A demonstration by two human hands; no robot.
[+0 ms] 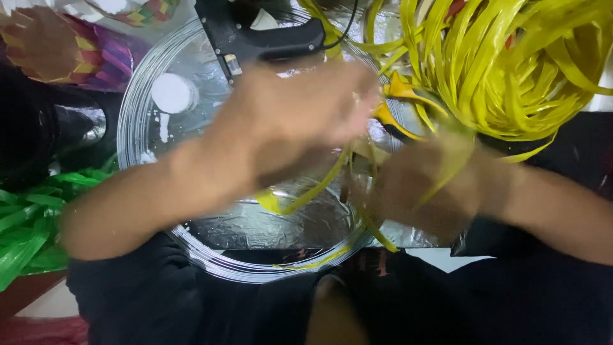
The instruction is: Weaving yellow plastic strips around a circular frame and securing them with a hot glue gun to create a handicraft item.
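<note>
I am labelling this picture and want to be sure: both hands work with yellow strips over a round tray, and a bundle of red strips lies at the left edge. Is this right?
Not quite. The head view shows the bundle at the left edge is green, not red. The rest holds: the left hand and right hand work with yellow strips over the round tray.

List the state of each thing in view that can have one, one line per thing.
Left hand: blurred, over the tray, grip unclear.
Right hand: blurred, fingers around thin yellow plastic strips.
Loose bundle of yellow plastic strips: tangled, heaped at upper right.
Round foil-lined silver tray: flat, spotted with white residue.
Black glue gun: lying on the tray's far edge, cord attached.
Green plastic strips: piled at left.
</note>
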